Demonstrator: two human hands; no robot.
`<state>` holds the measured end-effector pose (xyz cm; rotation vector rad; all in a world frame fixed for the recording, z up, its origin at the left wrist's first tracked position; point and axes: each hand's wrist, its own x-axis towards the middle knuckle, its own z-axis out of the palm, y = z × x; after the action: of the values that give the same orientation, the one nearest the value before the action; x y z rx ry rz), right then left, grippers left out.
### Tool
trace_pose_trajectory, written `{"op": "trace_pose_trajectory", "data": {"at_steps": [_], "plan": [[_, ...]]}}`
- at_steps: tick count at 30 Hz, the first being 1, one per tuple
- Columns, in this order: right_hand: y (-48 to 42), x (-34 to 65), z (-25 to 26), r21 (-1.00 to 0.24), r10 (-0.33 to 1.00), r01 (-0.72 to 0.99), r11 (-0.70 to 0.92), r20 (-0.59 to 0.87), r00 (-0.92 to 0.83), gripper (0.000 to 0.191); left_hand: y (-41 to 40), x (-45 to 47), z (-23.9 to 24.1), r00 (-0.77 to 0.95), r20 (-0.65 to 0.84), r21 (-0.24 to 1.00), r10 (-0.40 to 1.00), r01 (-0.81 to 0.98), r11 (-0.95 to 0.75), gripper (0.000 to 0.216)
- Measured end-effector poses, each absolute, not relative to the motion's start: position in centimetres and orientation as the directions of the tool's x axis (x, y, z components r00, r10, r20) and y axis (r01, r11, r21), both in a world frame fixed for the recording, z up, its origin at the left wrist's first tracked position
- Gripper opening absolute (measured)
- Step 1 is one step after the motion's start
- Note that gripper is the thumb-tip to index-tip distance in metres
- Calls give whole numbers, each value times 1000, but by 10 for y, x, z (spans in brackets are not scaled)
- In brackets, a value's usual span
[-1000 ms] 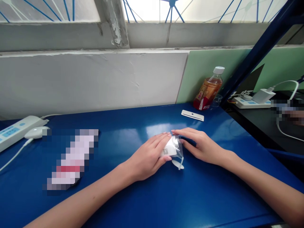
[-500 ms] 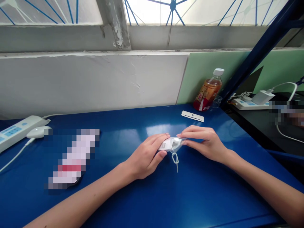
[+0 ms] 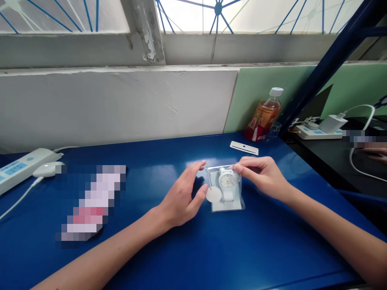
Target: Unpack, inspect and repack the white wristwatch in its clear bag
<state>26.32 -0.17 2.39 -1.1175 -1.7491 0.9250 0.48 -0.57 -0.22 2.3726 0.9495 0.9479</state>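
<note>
A clear plastic bag (image 3: 235, 202) holds a white wristwatch (image 3: 227, 181) with a round pale dial. My right hand (image 3: 262, 174) pinches the bag's upper right corner between thumb and fingers. Just left of the bag, my left hand (image 3: 181, 198) is open, thumb and fingers apart, with the thumb tip close to a round white tag (image 3: 213, 194). The tag hangs from a beaded chain (image 3: 208, 177) at the bag's left side. Whether the thumb touches the tag I cannot tell.
On the blue table (image 3: 169, 257), a white card (image 3: 244, 148) lies before a drink bottle (image 3: 263, 114). At left are a blurred-out flat object (image 3: 93, 197) and a power strip (image 3: 26, 165). Another person's hand (image 3: 376, 151) shows at far right, near a second power strip (image 3: 319, 132).
The bag has turned so the watch's dial and the tag now show. My left hand has let go and opened; my right hand still pinches the bag.
</note>
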Motion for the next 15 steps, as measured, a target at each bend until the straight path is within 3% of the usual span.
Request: {"op": "trace_pose_trajectory", "data": {"at_steps": [3,9,12,15], "plan": [[1,261,18,-921,951,308,240,159,-267,28,-6,7,-1,581,453,511,676,452,-731,66],[3,256,9,-902,965,395,174,75,-253,31,-5,10,0,701,306,412,644,512,-753,93],[2,258,7,-756,950,579,305,204,-235,32,-4,10,0,686,260,430,679,547,-718,91],[-1,263,10,-501,855,695,516,340,-391,40,-4,11,0,681,232,427,694,570,-702,90]]}}
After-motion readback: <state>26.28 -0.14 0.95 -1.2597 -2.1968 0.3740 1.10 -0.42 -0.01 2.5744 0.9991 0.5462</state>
